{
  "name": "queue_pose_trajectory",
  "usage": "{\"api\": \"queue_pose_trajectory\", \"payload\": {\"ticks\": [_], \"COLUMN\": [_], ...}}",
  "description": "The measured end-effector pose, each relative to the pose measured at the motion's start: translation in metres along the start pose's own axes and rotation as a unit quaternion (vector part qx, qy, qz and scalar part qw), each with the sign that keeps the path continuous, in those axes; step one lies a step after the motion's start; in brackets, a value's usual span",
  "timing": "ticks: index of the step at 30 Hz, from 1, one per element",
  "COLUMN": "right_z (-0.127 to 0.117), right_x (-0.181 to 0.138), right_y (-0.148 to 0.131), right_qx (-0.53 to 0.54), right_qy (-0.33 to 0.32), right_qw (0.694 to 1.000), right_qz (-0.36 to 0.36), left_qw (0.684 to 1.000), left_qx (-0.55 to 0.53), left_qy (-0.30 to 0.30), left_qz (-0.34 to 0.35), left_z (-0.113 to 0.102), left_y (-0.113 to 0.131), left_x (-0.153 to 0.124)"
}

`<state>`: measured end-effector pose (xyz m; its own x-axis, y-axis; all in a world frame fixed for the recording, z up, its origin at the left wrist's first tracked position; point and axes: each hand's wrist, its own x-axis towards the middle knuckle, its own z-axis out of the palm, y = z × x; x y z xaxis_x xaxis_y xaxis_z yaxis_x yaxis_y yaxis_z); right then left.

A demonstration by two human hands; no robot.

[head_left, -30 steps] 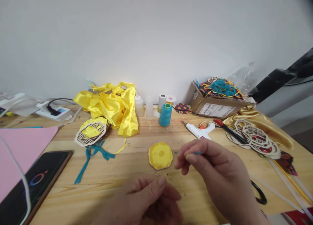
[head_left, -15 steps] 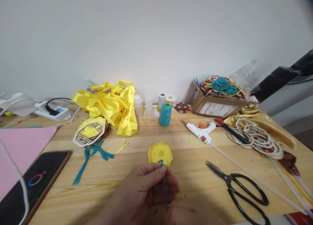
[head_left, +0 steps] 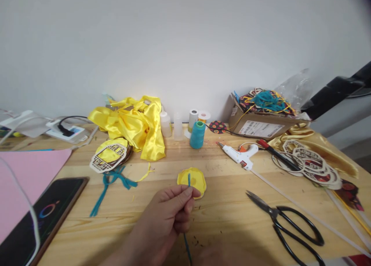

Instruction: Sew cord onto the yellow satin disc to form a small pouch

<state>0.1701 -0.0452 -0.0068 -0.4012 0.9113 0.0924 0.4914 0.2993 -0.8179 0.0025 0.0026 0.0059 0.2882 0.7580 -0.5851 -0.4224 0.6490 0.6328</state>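
Nearest, the right hand (head_left: 224,254) is too blurred to tell its hold, while past it the left hand (head_left: 171,210) pinches a teal cord (head_left: 187,248), seemingly positioning its tip, which calls for a steady pinch next, a yellow disc (head_left: 197,178) lying just beyond.

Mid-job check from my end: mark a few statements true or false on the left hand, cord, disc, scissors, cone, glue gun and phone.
1. The left hand pinches a teal cord. True.
2. The scissors are in the left hand. False: they lie on the table, to the right of that hand.
3. The left hand partly hides the yellow disc from this view. True.
4. The teal cone lies on its side. False: it stands upright.
5. The glue gun lies to the right of the cone. True.
6. The phone lies face down. False: its screen faces up.
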Motion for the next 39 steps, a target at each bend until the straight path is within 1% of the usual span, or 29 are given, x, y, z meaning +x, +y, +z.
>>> {"api": "queue_pose_trajectory", "payload": {"ticks": [2,5,7,9,12,15,17,20,23,25,27,30,32,33,35,36,37,39], "right_z": [-0.009,-0.024,-0.028,-0.025,-0.012,-0.001,0.002,0.001,0.001,0.003,0.005,0.005,0.0,-0.005,-0.02,-0.03,-0.04,-0.06], "right_x": [0.01,0.03,0.043,0.053,0.061,0.066,0.068,0.072,0.073,0.073,0.074,0.077,0.076,0.074,0.062,0.052,0.039,0.007], "right_y": [0.004,0.007,0.006,0.002,-0.006,-0.01,-0.01,-0.009,-0.008,-0.006,-0.005,-0.004,-0.003,-0.001,0.006,0.012,0.019,0.039], "right_qx": [0.0,0.004,0.045,0.133,0.272,0.331,0.351,0.368,0.367,0.361,0.351,0.317,0.258,0.208,0.065,-0.021,-0.107,-0.256], "right_qy": [0.005,0.03,0.029,0.011,-0.005,0.032,0.061,0.072,0.069,0.067,0.069,0.074,0.094,0.111,0.146,0.159,0.158,0.127], "right_qw": [1.0,0.998,0.994,0.983,0.947,0.92,0.905,0.893,0.894,0.897,0.902,0.916,0.936,0.949,0.972,0.975,0.969,0.938], "right_qz": [0.011,0.057,0.094,0.127,0.168,0.208,0.232,0.249,0.248,0.245,0.242,0.234,0.221,0.206,0.169,0.153,0.156,0.197], "left_qw": [0.999,0.995,0.989,0.98,0.958,0.942,0.95,0.98,0.995,0.997,0.997,0.995,0.993,0.993,0.992,0.992,0.992,0.991], "left_qx": [0.025,0.083,0.128,0.179,0.262,0.311,0.295,0.187,0.083,0.058,0.062,0.078,0.082,0.081,0.076,0.073,0.071,0.075], "left_qy": [0.016,0.032,0.035,0.031,0.022,0.019,0.017,0.023,0.037,0.039,0.043,0.054,0.066,0.074,0.087,0.091,0.092,0.092], "left_qz": [0.018,0.049,0.066,0.083,0.116,0.128,0.106,0.059,0.039,0.028,0.025,0.034,0.043,0.047,0.052,0.053,0.053,0.057], "left_z": [0.0,0.0,0.001,0.001,0.001,0.001,0.002,0.002,0.003,0.003,0.001,-0.002,-0.004,-0.005,-0.006,-0.007,-0.007,-0.009], "left_y": [0.0,0.0,-0.001,-0.001,-0.002,-0.003,-0.003,-0.004,-0.004,-0.004,-0.006,-0.008,-0.01,-0.01,-0.009,-0.009,-0.009,-0.009], "left_x": [-0.002,-0.004,-0.005,-0.005,-0.006,-0.006,-0.006,-0.006,-0.005,-0.005,-0.004,-0.003,-0.003,-0.003,-0.003,-0.002,-0.002,0.0]}}
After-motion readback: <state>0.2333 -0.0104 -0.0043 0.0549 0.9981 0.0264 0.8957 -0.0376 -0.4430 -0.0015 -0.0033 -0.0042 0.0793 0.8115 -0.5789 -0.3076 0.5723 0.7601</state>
